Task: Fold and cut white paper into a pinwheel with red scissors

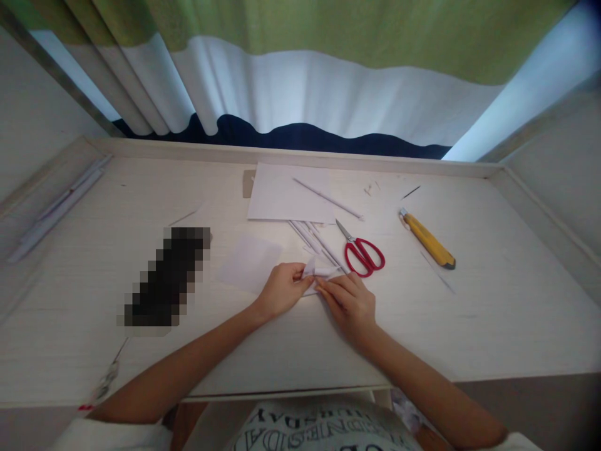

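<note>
Near the middle of the white desk, my left hand (pixel 284 288) and my right hand (pixel 350 304) meet over a small piece of white paper (pixel 323 272). Its upper part looks curled or folded. The fingers of both hands pinch its lower edge, and the fingertips partly cover it. Just beyond lie several thin rolled paper sticks (pixel 306 237), partly under a white sheet (pixel 277 197). Another paper stick (pixel 328 199) rests on top of that sheet. Scissors with red handles (pixel 361 254) lie right beside my right hand, blades pointing away.
A yellow utility knife (pixel 429 241) lies to the right, with a thin dark stick (pixel 411 192) behind it. A loose paper sheet (pixel 251 263) is left of my hands. Farther left is a blurred-out dark object (pixel 166 282). Long paper rolls (pixel 61 210) lie along the left edge.
</note>
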